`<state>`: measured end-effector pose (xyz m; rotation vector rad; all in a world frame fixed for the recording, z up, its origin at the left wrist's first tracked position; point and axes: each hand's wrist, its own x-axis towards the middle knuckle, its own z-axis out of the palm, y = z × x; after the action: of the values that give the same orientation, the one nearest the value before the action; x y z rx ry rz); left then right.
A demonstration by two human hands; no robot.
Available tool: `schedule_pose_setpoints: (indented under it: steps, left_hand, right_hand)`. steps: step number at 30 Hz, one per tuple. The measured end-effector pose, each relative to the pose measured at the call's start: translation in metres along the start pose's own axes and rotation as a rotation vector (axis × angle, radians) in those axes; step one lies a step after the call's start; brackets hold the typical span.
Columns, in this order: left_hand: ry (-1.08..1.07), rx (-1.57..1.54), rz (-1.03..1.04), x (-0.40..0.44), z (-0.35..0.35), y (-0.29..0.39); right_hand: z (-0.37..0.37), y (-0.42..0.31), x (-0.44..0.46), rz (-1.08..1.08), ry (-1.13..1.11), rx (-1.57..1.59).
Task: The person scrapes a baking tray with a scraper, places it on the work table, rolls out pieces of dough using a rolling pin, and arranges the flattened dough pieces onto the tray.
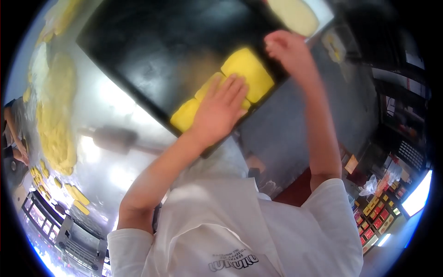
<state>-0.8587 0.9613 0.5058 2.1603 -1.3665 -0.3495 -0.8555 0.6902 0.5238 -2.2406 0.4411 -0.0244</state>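
My left hand [220,108] lies flat, fingers extended, on soft-looking yellow dough pieces [184,115] lined up along the near edge of a black tray [134,41]. Part of the dough is hidden beneath that hand. A larger squarish yellow piece [253,76] sits at the right end of the row, beside my fingertips. Over the tray's right edge, my right hand [287,50] is raised with curled fingers; blur hides whatever may be in them. Just beyond it is a pale, oval dough-like piece [295,16] in a white container [324,16].
A long yellow dough mass [57,115] lies on the metal table [110,171] at left, with small yellow pieces [78,198] below it. A dark blurred tool [115,140] rests nearby. Another person's arm [16,134] shows at the far left.
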Motion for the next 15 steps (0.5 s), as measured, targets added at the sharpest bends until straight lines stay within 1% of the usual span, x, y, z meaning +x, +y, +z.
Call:
schedule_pose_setpoints:
  steps: [2, 3, 4, 6, 9, 10, 11, 12, 13, 14, 15]
  left_hand:
    - [0.006, -0.033, -0.035, -0.006, -0.012, 0.004]
    - [0.026, -0.062, -0.047, -0.01, -0.016, 0.005]
    - [0.045, -0.091, -0.063, -0.017, -0.021, 0.006]
    - [0.093, -0.153, -0.08, -0.035, -0.027, 0.006]
    - [0.22, -0.206, -0.1, -0.061, -0.039, 0.01]
    - [0.249, -0.233, -0.098, -0.069, -0.04, 0.011]
    - [0.28, -0.253, -0.1, -0.079, -0.042, 0.01]
    - [0.315, -0.255, -0.11, -0.093, -0.047, 0.007]
    - [0.364, -0.224, -0.151, -0.103, -0.055, 0.011]
    - [0.429, -0.201, -0.158, -0.117, -0.049, 0.007]
    - [0.445, -0.196, -0.189, -0.128, -0.053, 0.006]
  right_hand:
    - [-0.001, -0.037, -0.009, 0.259, -0.198, 0.395]
    - [0.005, -0.044, -0.014, 0.313, -0.295, 0.54]
    - [0.017, -0.045, -0.016, 0.34, -0.369, 0.632]
    - [0.04, -0.039, -0.019, 0.328, -0.428, 0.634]
    - [0.028, -0.048, -0.015, 0.396, -0.347, 0.757]
    - [0.02, -0.033, -0.012, 0.309, -0.397, 0.949]
    - [0.012, -0.056, -0.016, 0.353, -0.312, 0.869]
    - [0.01, -0.05, -0.016, 0.327, -0.3, 0.899]
    - [0.013, -0.057, -0.016, 0.342, -0.219, 0.843]
    - [0.02, -0.061, -0.015, 0.265, -0.201, 0.812]
    - [0.032, -0.084, -0.015, 0.328, -0.134, 0.706]
